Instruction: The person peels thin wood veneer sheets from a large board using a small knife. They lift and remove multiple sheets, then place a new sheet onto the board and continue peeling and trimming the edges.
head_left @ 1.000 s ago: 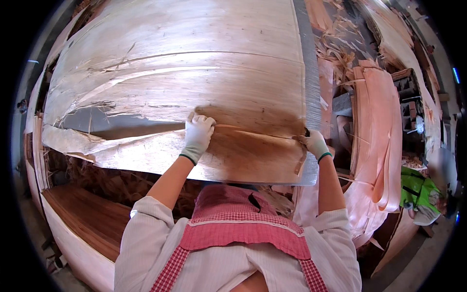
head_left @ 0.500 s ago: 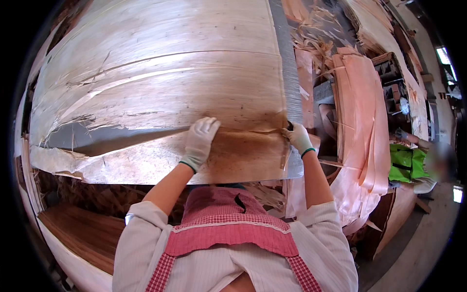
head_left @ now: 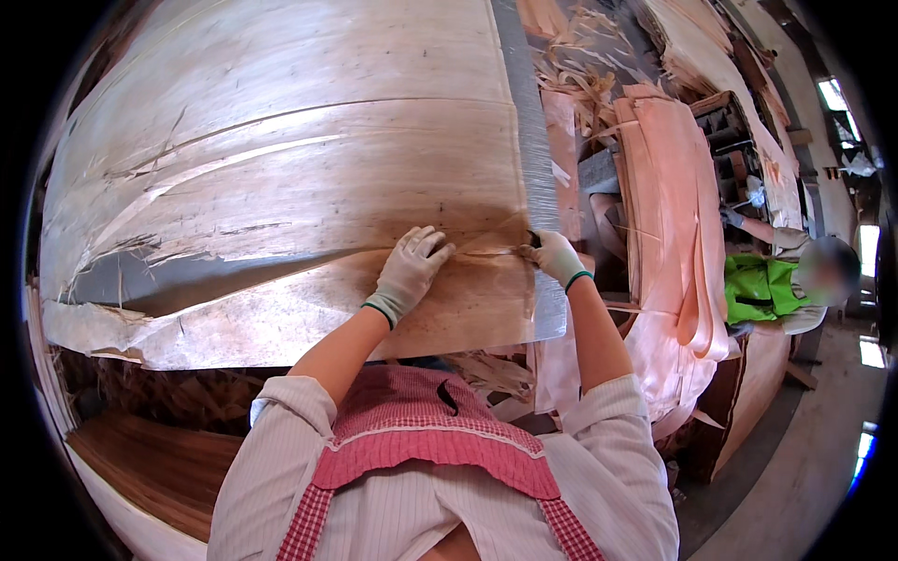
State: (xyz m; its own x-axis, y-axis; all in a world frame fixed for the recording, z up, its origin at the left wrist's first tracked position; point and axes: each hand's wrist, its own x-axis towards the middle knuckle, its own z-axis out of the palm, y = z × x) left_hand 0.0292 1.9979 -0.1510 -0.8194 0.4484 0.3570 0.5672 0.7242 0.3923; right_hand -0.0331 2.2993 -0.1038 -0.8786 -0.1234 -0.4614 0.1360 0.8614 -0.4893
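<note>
A large pale wood veneer sheet lies over a grey surface, with a ragged split along its near side. Below the split runs a separate veneer strip. My left hand, in a white glove with a green cuff, rests on the veneer at the split, its fingers slightly bent and apart. My right hand, gloved alike, is closed around a small dark tool at the veneer's right edge. Its working end is hidden or too small to make out.
Pinkish veneer sheets are piled to the right, with torn scraps beyond. At the far right stands another person in a green vest. Brown veneer lies at lower left, near loose shavings.
My left hand has shifted right along the split, closer to my right hand, and its fingers have spread somewhat. My right hand stays at the veneer's right edge. The whole view has turned slightly.
</note>
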